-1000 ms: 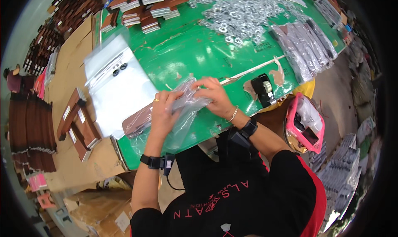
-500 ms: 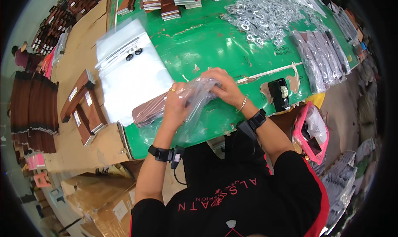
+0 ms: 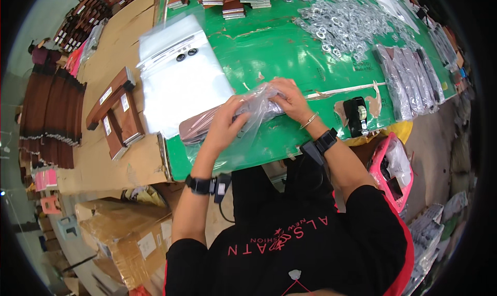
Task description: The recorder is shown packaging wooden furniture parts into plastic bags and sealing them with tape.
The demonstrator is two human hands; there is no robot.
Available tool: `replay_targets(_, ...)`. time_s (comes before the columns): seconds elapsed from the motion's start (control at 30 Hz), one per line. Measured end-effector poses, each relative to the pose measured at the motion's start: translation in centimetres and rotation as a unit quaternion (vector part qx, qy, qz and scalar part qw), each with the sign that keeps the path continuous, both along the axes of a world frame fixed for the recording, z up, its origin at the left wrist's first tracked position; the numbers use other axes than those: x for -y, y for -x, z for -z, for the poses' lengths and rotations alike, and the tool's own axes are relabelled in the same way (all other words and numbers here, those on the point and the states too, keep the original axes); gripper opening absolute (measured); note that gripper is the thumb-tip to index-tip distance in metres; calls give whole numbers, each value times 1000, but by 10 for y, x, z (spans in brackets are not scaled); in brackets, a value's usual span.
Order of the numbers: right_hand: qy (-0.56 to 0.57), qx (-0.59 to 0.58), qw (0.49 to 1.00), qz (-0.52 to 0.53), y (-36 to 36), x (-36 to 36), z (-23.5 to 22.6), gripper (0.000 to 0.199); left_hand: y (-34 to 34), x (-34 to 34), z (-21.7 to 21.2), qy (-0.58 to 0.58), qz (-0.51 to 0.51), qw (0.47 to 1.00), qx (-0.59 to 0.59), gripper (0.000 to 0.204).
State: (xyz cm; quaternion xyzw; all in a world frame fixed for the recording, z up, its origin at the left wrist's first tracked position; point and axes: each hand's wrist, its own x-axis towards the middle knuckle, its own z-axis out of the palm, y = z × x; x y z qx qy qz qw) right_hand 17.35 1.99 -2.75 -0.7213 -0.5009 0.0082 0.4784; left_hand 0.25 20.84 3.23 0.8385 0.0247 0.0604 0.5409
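A brown, flat wood-like piece (image 3: 198, 126) lies slantwise near the green table's front edge, inside a clear plastic bag (image 3: 253, 117). My left hand (image 3: 225, 126) is over the middle of it, fingers curved round the bagged piece and thumb lifted toward the loose plastic. At the bag's right end, my right hand (image 3: 290, 100) grips bunched film with bent fingers; its fingertips are partly hidden. Loose film spreads between the hands and hangs toward me.
Left of the piece lies a stack of clear bags (image 3: 181, 89) with two black rings (image 3: 186, 54) on top. Brown pieces (image 3: 116, 114) rest on cardboard. A tape dispenser (image 3: 355, 116) is at right, wrapped pieces (image 3: 406, 81) beyond it, and bagged metal rings (image 3: 341, 24) behind. A pink basket (image 3: 391, 171) stands below.
The view has shifted, so the table contents appear farther right and higher. My left thumb has spread away from its fingers. My right hand still grips the film at the bag's right end.
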Motion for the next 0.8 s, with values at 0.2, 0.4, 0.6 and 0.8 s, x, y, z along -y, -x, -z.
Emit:
replay_targets(0.2,-27,-2,1000,4,1,-2,-3,29,100,66,-8,-395,-216,893,32,71)
replay_targets(0.4,-2,-6,1000,-5,-6,-2,-1,30,152,35,28,-441,-368,819,6,36)
replay_targets(0.6,17,0,1000,-20,-5,4,-3,29,162,-8,3,-58,-427,896,106,14)
replay_targets(0.8,26,-16,998,-49,-5,12,-17,30,104,-34,12,11,-462,870,171,25)
